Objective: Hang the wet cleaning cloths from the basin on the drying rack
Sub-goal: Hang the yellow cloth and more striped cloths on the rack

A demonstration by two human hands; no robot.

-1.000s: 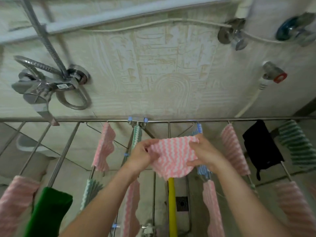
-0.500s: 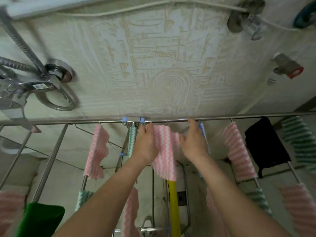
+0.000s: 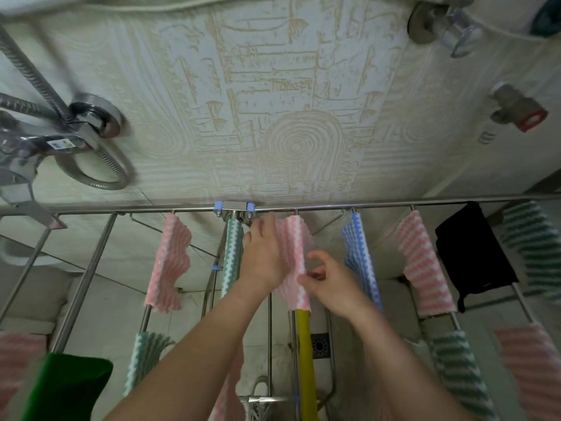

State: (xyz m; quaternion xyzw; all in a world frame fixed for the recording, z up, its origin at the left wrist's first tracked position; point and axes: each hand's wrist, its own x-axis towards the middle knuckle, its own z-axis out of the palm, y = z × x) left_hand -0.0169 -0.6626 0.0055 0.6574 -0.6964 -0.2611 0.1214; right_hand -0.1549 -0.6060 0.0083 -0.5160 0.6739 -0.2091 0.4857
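Note:
A pink-and-white wavy cloth point(image 3: 295, 253) hangs over a middle bar of the steel drying rack point(image 3: 379, 205). My left hand point(image 3: 262, 253) lies flat against the cloth's left side, near the rack's top rail. My right hand point(image 3: 329, 281) pinches the cloth's lower right edge between thumb and fingers. Several other cloths hang on neighbouring bars: a green-striped one point(image 3: 233, 253) just left, a blue-striped one point(image 3: 359, 256) just right, and pink ones point(image 3: 170, 262) point(image 3: 423, 262) further out. The basin is out of view.
A yellow cloth point(image 3: 305, 354) hangs below the pink one on the same bar. A black cloth point(image 3: 473, 250) and green-striped cloths point(image 3: 531, 244) fill the right side; a dark green cloth point(image 3: 66, 387) sits lower left. Shower tap and hose point(image 3: 76, 132) stick out of the tiled wall.
The pink cloth went from held spread out in the air to draped over the bar. My right hand has dropped from the top rail to the cloth's lower edge.

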